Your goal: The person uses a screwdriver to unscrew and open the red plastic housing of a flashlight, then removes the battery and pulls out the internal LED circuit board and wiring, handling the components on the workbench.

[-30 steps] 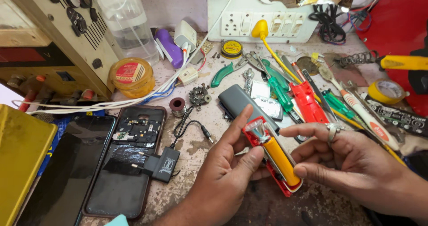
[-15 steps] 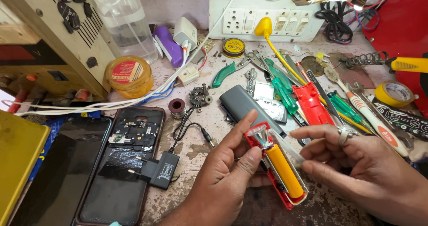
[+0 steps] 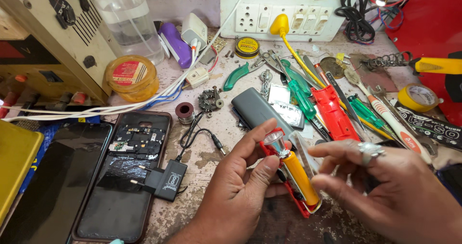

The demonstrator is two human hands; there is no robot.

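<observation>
Both hands sit a little lower than before, with little else changed. Left hand (image 3: 240,196) grips the red torch body (image 3: 288,191), with its yellow battery (image 3: 301,179), above the bench (image 3: 211,143). Right hand (image 3: 385,186) hovers beside it, fingers half curled, holding nothing I can see.

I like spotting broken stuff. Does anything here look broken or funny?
Yes. The small red torch in the left hand is split open, its yellow battery bare; the right hand hovers beside it. On the bench, a phone lies with its back off, circuit board showing.
</observation>
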